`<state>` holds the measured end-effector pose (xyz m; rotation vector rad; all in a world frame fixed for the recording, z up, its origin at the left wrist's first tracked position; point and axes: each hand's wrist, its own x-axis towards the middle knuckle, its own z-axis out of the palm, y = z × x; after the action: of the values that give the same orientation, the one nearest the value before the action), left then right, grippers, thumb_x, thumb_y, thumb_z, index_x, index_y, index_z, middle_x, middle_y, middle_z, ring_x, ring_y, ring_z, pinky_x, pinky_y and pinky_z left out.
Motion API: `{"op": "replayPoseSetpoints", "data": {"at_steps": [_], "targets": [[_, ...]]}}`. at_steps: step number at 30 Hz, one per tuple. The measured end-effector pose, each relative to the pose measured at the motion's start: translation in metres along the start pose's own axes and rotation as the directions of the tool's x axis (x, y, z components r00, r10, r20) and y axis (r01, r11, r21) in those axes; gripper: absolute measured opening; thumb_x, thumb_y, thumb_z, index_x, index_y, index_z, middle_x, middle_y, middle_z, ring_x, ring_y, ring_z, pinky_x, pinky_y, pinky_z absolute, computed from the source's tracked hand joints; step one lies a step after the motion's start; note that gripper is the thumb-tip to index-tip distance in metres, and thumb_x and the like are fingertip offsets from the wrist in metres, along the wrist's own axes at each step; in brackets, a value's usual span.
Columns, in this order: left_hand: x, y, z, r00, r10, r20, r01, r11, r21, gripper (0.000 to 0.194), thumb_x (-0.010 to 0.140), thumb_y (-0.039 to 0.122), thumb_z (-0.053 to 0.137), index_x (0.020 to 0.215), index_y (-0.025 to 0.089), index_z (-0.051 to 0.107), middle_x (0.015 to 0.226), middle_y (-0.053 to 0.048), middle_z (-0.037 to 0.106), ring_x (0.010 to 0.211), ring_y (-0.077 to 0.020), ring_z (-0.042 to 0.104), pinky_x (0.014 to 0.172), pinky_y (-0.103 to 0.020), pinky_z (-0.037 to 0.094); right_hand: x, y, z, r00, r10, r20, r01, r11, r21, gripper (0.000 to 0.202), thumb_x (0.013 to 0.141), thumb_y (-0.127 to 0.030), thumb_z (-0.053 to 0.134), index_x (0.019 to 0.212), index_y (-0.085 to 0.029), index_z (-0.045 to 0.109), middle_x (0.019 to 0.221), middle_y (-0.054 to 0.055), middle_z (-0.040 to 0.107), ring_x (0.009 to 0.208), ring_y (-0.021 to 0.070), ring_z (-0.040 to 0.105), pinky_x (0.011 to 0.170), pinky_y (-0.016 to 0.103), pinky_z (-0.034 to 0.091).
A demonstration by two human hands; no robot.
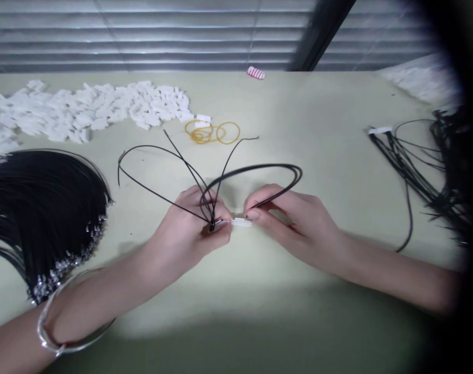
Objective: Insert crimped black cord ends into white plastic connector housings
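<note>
Between the thumb and fingers of my left hand (193,226) is a white connector housing (242,222), its right end sticking out. Several black wires (158,195) rise from the housing's left part and fan out above the hand. My right hand (294,221) is closed in a pinch on the end of a black wire just right of the housing. Looped black wires (259,167) arch over from the left hand to the right fingertips. Whether the pinched wire end touches the housing I cannot tell.
White connector housings (104,106) lie heaped at the back left, beside yellow rubber bands (201,135). A thick bundle of black wires with metal terminals (53,218) is at left. Wired connectors (411,171) lie at right, below a plastic bag (423,80). A red-and-white striped item (255,72) sits at the back.
</note>
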<state>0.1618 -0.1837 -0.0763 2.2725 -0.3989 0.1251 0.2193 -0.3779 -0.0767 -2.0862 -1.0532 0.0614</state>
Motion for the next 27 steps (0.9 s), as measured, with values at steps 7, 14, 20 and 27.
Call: {"op": "replayPoseSetpoints", "data": {"at_steps": [7, 14, 20, 27], "targets": [[-0.0002, 0.0, -0.0007, 1.0, 0.029, -0.007, -0.028, 0.997, 0.07, 0.006, 0.078, 0.014, 0.059, 0.076, 0.019, 0.06, 0.08, 0.0, 0.061, 0.078, -0.0131, 0.054, 0.071, -0.027, 0.042, -0.0028, 0.0058, 0.0012, 0.996, -0.084, 0.007, 0.084, 0.994, 0.069, 0.005, 0.088, -0.02, 0.048, 0.09, -0.019, 0.053, 0.085, 0.003, 0.059, 0.081, 0.0113, 0.056, 0.073, 0.024, 0.047], [-0.001, 0.0, 0.0002, 1.0, 0.019, -0.022, -0.017, 0.996, 0.093, 0.005, 0.078, 0.015, 0.059, 0.075, 0.019, 0.06, 0.079, 0.0, 0.061, 0.077, -0.0129, 0.054, 0.07, -0.027, 0.042, -0.0036, 0.0066, 0.0021, 0.992, -0.122, -0.004, 0.122, 0.992, 0.028, 0.007, 0.088, -0.022, 0.047, 0.092, -0.019, 0.053, 0.084, 0.003, 0.059, 0.084, 0.0132, 0.056, 0.074, 0.027, 0.048], [-0.0009, 0.0001, -0.0001, 1.0, -0.013, 0.008, 0.013, 0.997, 0.074, 0.005, 0.078, 0.014, 0.059, 0.074, 0.018, 0.06, 0.075, 0.0, 0.059, 0.073, -0.0123, 0.053, 0.069, -0.027, 0.042, -0.0036, 0.0066, 0.0023, 0.99, -0.142, -0.003, 0.142, 0.99, 0.0, 0.007, 0.088, -0.02, 0.048, 0.092, -0.018, 0.054, 0.085, 0.003, 0.06, 0.084, 0.0131, 0.057, 0.075, 0.027, 0.049], [-0.0009, 0.0023, -0.001, 0.999, -0.033, 0.002, 0.032, 0.995, 0.096, 0.006, 0.077, 0.013, 0.058, 0.073, 0.018, 0.059, 0.075, 0.0, 0.058, 0.076, -0.013, 0.054, 0.072, -0.027, 0.044, -0.0049, 0.0069, 0.001, 0.986, -0.167, -0.008, 0.166, 0.985, -0.047, 0.01, 0.088, -0.021, 0.048, 0.091, -0.018, 0.056, 0.084, 0.004, 0.062, 0.083, 0.0135, 0.058, 0.075, 0.027, 0.049]]}}
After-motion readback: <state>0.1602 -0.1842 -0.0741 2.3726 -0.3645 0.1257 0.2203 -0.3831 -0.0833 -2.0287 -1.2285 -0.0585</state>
